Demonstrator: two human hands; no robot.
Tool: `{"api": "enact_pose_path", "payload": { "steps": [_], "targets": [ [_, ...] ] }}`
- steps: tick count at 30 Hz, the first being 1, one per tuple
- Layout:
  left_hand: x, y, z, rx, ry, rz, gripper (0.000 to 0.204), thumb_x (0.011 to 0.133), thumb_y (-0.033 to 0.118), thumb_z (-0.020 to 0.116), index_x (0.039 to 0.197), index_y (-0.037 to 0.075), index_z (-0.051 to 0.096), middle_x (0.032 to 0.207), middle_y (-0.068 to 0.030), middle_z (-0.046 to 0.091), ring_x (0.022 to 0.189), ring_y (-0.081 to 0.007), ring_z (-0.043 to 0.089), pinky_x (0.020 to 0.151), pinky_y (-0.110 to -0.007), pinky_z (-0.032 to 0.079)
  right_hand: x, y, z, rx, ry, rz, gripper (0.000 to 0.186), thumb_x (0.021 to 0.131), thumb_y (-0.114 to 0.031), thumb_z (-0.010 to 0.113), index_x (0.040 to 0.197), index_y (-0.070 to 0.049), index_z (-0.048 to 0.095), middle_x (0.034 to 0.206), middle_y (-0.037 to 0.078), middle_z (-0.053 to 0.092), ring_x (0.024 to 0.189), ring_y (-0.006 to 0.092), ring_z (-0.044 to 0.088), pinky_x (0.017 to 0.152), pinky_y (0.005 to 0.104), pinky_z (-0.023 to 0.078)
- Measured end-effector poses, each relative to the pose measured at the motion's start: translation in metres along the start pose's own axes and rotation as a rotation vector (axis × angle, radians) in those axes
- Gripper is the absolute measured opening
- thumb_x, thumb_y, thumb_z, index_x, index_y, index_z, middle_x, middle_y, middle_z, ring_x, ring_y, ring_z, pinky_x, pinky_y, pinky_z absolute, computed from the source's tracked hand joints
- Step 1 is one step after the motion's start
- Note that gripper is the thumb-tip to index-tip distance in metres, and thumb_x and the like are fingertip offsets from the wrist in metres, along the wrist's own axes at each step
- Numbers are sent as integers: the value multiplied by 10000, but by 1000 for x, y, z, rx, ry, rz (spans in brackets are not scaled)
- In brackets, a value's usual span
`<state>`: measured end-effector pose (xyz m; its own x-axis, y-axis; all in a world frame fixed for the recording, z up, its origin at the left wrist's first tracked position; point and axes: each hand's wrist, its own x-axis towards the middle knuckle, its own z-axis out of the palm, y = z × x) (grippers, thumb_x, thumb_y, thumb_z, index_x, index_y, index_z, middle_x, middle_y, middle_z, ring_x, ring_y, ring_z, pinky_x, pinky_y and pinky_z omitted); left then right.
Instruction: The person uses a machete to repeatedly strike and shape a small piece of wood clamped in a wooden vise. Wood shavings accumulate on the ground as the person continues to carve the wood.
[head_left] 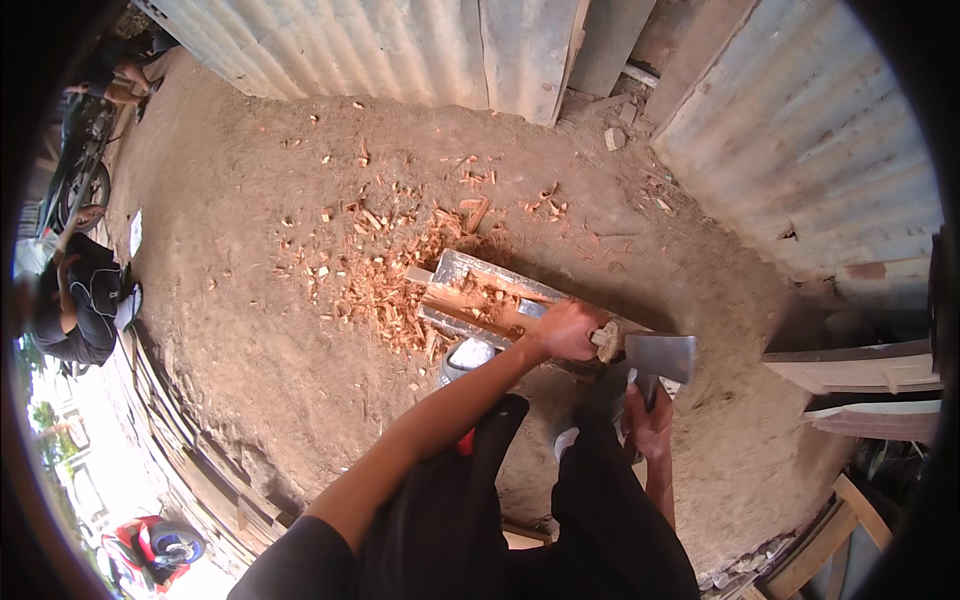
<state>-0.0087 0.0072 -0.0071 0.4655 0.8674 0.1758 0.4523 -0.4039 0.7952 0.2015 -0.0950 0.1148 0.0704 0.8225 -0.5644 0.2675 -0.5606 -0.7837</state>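
My left hand is wrapped round the handle of a chisel, whose flat metal blade rests in the hollow of a wooden beam. The worn, pale butt of the handle sticks out on the right of my fist. My right hand grips a hatchet by its handle, with the broad grey head raised beside that butt and apart from it. The beam lies slantwise on the ground in front of my legs, its sides whitish and its hollow orange-brown with loose chips inside.
Wood chips litter the dirt around the beam. A grey bucket-like container with something white stands beside it. Corrugated metal sheets border the far side and right. A seated person and a red motorbike are at the left; boards lie right.
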Motion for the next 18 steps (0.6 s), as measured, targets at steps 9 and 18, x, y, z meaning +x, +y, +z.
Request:
{"api": "enact_pose_path", "payload": {
  "steps": [9, 18],
  "targets": [
    [-3, -4, 6, 38, -34, -30, 275, 665, 303, 717, 823, 79, 730, 752, -201, 714, 746, -395, 717, 737, -485, 567, 8, 0, -9, -35, 5, -9, 219, 1022, -236, 653, 1027, -32, 574, 630, 26, 555, 462, 121, 531, 419, 297, 406],
    [-3, -3, 8, 81, -80, -43, 347, 649, 280, 752, 938, 88, 741, 879, -180, 737, 823, -391, 715, 749, -471, 576, 3, 9, 7, -16, -8, -71, 244, 1027, -239, 619, 927, -34, 534, 599, 35, 515, 433, 135, 498, 393, 297, 379]
  ]
}}
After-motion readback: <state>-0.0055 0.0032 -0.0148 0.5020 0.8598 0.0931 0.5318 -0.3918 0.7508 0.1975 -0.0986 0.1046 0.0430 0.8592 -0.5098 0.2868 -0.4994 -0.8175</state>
